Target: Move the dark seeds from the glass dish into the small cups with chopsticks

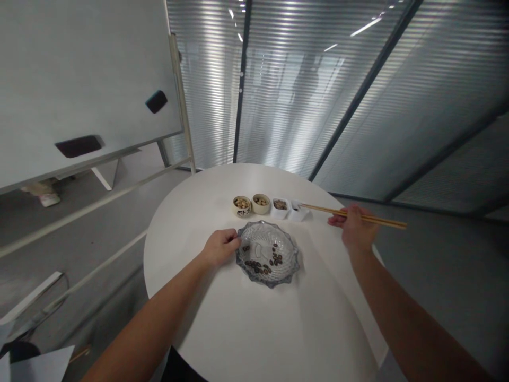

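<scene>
The fingers (337, 219) of the right hand (357, 228) are closed around a pair of wooden chopsticks (320, 208), held nearly level close to the right edge of the round white surface (230, 323). Their back ends reach out past that edge; their tips are at the rightmost white dish (297, 216), where a little dark matter shows, and whether anything is pinched between them is too small to tell.

The left hand (218, 248) has its fingers curled and its thumb pressed to the left rim of the scalloped glass dish (295, 260), clamped on it. This dish sits around the middle of the surface, nearer the far edge than the near one. Small dark brown pieces (260, 269) lie in it, most along the side facing the near edge, some toward the right edge, a few by the left hand.

Between the glass dish and the surface's far edge stands a row: a cream bowl with dark lettering (239, 213) and a plain cream bowl (261, 211), both holding pale brown pieces, then a white dish of darker bits (279, 214), then the rightmost white dish.
</scene>
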The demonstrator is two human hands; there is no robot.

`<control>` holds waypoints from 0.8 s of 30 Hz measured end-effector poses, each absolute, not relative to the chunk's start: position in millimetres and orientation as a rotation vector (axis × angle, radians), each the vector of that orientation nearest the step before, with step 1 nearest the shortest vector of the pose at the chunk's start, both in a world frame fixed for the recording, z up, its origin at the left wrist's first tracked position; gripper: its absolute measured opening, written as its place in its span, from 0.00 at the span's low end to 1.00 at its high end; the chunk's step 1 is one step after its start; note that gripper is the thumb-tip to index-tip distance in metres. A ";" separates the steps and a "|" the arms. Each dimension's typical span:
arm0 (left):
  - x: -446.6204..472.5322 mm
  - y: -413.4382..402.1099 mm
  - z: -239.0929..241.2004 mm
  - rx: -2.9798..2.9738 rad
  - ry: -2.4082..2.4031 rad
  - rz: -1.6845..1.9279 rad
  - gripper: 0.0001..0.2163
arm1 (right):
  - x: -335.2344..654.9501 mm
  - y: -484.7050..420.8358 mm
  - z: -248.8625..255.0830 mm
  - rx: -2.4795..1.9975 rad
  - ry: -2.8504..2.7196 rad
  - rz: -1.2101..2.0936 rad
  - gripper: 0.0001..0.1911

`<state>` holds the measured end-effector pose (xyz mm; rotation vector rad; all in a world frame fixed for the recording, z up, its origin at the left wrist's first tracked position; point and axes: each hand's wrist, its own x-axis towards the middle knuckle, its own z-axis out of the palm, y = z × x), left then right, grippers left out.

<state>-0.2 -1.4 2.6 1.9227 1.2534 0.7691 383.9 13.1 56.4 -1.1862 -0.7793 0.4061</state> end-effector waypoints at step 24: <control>-0.1 -3.4 7.9 1.897 1.251 0.765 0.12 | 325.2 -100.9 69.2 -1.406 -1.292 0.880 0.25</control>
